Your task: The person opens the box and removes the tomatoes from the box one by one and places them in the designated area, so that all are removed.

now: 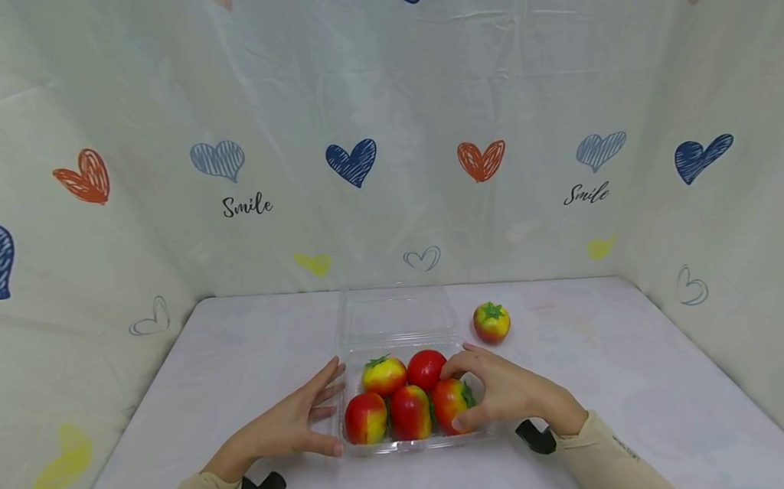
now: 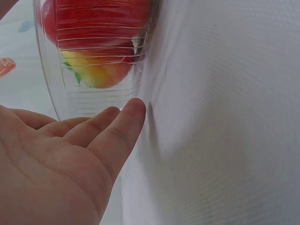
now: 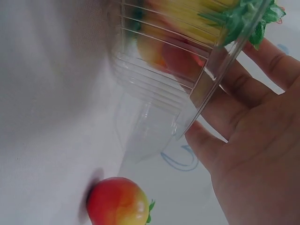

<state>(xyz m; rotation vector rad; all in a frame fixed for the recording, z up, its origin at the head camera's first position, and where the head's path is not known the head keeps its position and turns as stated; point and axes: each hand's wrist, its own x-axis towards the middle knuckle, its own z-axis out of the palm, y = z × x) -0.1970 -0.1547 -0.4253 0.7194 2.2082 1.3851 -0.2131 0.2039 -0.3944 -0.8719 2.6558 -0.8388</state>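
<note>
inwards, the right hand (image 1: 510, 385) curves round a fruit (image 1: 449, 403) in the box (image 1: 415, 445).

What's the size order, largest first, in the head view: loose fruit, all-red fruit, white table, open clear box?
1. White table
2. Open clear box
3. Loose fruit and all-red fruit: too alike to rank

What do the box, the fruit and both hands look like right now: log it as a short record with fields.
Container: clear box, lid open at the far side
Inside: five fruits, three in front, two behind
Left hand: fingers straight, at the box's left side
Right hand: grips the front right fruit
Outside: one loose fruit, right of the lid
Surface: white table
</note>
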